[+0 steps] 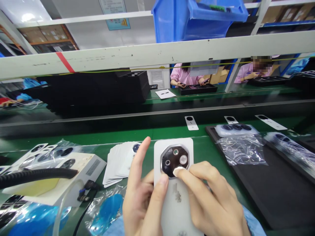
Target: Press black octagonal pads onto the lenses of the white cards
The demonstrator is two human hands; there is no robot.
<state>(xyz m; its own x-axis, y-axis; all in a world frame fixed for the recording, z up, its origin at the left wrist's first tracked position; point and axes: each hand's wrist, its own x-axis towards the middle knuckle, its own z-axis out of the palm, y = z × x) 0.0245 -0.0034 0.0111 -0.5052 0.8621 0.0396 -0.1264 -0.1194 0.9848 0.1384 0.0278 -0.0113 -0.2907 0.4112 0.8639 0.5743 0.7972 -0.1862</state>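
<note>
My left hand [141, 200] grips a white phone back cover [176, 200] upright, thumb on its face and index finger raised along its left edge. The cover carries a dark octagonal camera module [174, 160] with three lenses near its top. My right hand [211, 200] is curled beside the cover, its fingertip pressing the lower edge of the module. Both hands are low in the centre, over a green work surface [206, 147].
A fanned stack of white covers [120, 162] lies just left. A white box [73, 170] and black hose [31, 175] sit at left, a black tray [275, 183] with plastic bags [240, 149] at right. Single covers [191, 123] ride a belt. Two people work beyond.
</note>
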